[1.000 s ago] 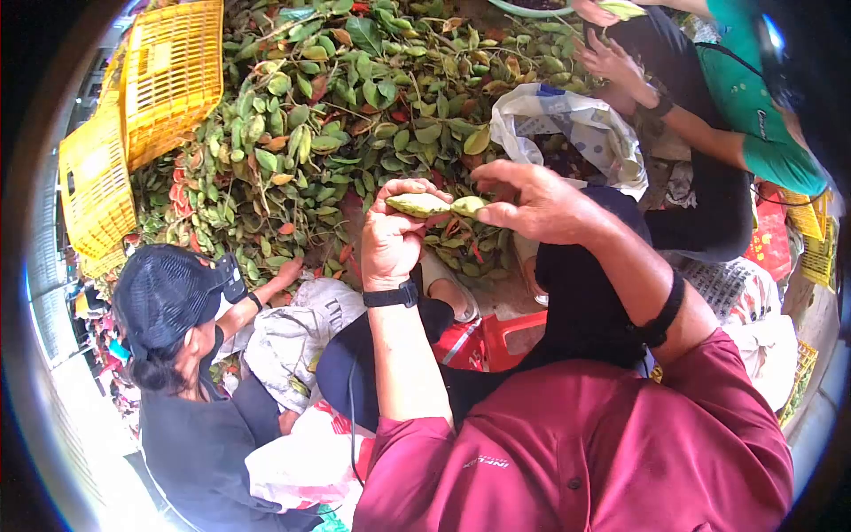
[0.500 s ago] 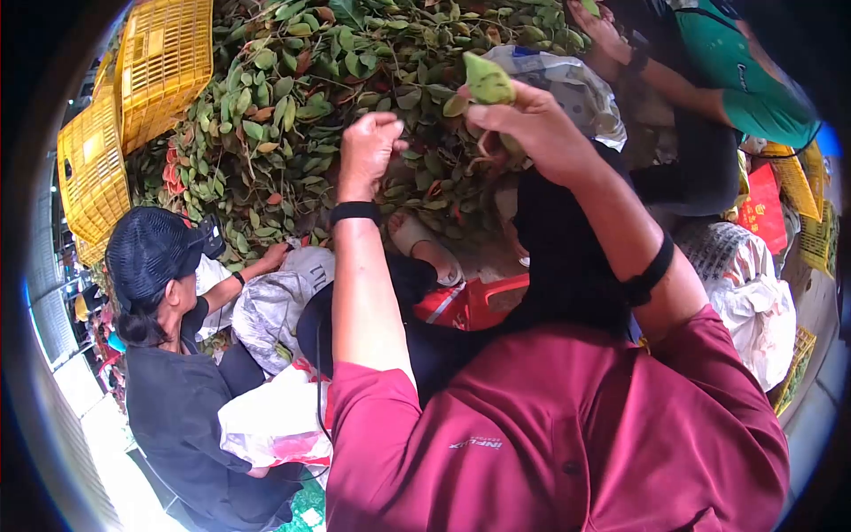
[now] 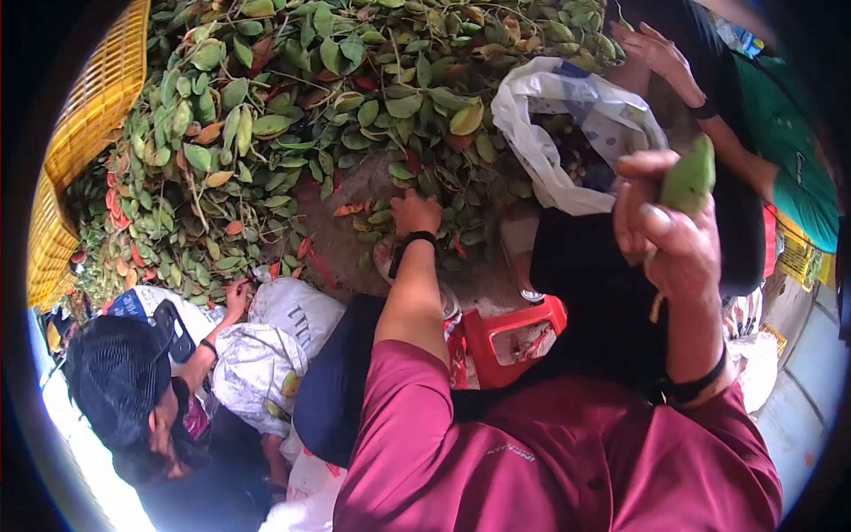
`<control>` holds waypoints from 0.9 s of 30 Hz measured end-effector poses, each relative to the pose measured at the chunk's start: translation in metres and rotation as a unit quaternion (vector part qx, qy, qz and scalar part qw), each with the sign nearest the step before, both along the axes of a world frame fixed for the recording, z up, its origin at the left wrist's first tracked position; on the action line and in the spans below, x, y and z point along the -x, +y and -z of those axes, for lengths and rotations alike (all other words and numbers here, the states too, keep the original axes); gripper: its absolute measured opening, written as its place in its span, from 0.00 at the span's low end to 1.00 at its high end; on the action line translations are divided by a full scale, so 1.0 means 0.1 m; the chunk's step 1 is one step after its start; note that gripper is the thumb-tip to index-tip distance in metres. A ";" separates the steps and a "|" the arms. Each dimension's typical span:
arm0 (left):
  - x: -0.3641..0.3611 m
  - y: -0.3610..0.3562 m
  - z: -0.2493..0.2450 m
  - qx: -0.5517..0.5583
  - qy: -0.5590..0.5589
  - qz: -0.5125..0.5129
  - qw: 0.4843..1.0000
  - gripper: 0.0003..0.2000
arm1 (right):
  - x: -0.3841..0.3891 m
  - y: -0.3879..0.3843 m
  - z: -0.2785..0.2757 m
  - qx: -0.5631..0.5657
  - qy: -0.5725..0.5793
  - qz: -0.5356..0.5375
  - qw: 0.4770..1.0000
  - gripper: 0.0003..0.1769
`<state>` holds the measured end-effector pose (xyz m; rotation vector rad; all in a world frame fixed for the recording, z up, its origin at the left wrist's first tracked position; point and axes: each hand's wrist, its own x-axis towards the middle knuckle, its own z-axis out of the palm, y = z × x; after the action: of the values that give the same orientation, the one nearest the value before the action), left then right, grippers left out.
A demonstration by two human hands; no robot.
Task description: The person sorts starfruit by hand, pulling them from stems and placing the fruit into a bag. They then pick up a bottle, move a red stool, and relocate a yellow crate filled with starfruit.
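My right hand (image 3: 669, 226) is raised on the right, its fingers closed round a green leaf (image 3: 690, 177) whose pointed end sticks up. Low at the near edge of a big heap of leafy stems (image 3: 355, 97), my left hand (image 3: 417, 215) is curled among the leaves. Its fingertips are partly hidden, and I cannot make out what they grip. A white plastic bag (image 3: 532, 168) stands wide, left of my right hand, with small dark and pale bits inside.
Yellow crates (image 3: 93, 97) line the left side. A person in a black cap (image 3: 115, 372) works at the left beside white sacks (image 3: 297, 310). Another person's green sleeve (image 3: 802, 191) and hand (image 3: 660, 58) are at the upper right. A red plastic stool (image 3: 496, 346) stands near my legs.
My left hand has gone down from mid-air to the leaves. My right hand has moved right and nearer to me, keeping the green leaf. The view has shifted, showing the bag's mouth.
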<state>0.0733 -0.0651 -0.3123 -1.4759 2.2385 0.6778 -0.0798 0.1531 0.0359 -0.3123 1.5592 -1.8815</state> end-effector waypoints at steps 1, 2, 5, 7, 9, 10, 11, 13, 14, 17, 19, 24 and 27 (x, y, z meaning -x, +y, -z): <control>0.04 0.00 0.10 -0.006 -0.011 -0.016 1.000 0.24 | 0.02 -0.03 0.02 0.004 -0.009 0.004 1.000 0.29; 0.06 0.05 0.18 -0.012 -0.023 -0.031 0.999 0.24 | 0.05 -0.06 0.05 0.003 -0.008 0.012 1.000 0.29; 0.22 0.20 0.24 0.020 -0.031 -0.078 0.996 0.23 | 0.12 -0.16 0.11 -0.012 -0.009 0.030 0.999 0.30; 0.28 0.21 0.27 0.040 -0.015 -0.105 0.994 0.23 | 0.17 -0.18 0.18 -0.004 -0.010 0.022 1.000 0.31; 0.27 0.18 0.28 0.044 0.011 -0.120 0.992 0.23 | 0.16 -0.24 0.18 -0.010 -0.013 0.021 1.000 0.31; 0.26 0.18 0.28 0.047 0.024 -0.127 0.991 0.23 | 0.16 -0.25 0.17 -0.013 -0.015 0.022 1.000 0.31; 0.23 0.17 0.26 0.042 0.035 -0.146 0.988 0.22 | 0.14 -0.28 0.17 -0.018 -0.012 0.024 0.999 0.31; 0.13 0.10 0.19 0.037 0.056 -0.183 0.981 0.22 | 0.12 -0.32 0.15 -0.023 -0.009 0.031 0.999 0.31; 0.02 0.08 0.16 0.040 0.086 -0.178 0.979 0.20 | 0.14 -0.30 0.15 -0.022 -0.014 0.014 1.000 0.31; -0.38 -0.05 0.14 -0.001 0.194 -0.197 0.961 0.16 | 0.08 -0.33 0.04 -0.036 -0.042 0.004 0.998 0.30; -0.56 -0.13 0.04 -0.111 0.285 -0.246 0.920 0.13 | 0.04 -0.30 0.03 -0.065 0.005 -0.018 0.998 0.30; -0.44 -0.05 -0.76 -0.201 0.420 -0.448 0.763 0.13 | -0.07 -0.16 -0.03 -0.041 -0.036 -0.021 0.998 0.24; -0.48 -0.07 -0.69 -0.207 0.314 -0.350 0.858 0.14 | -0.14 -0.03 -0.03 -0.025 -0.029 -0.007 0.999 0.22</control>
<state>0.1217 -0.0726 -0.2429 -2.0112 1.6651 1.9724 -0.0660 0.1499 0.0387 -0.2438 1.5569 -1.8219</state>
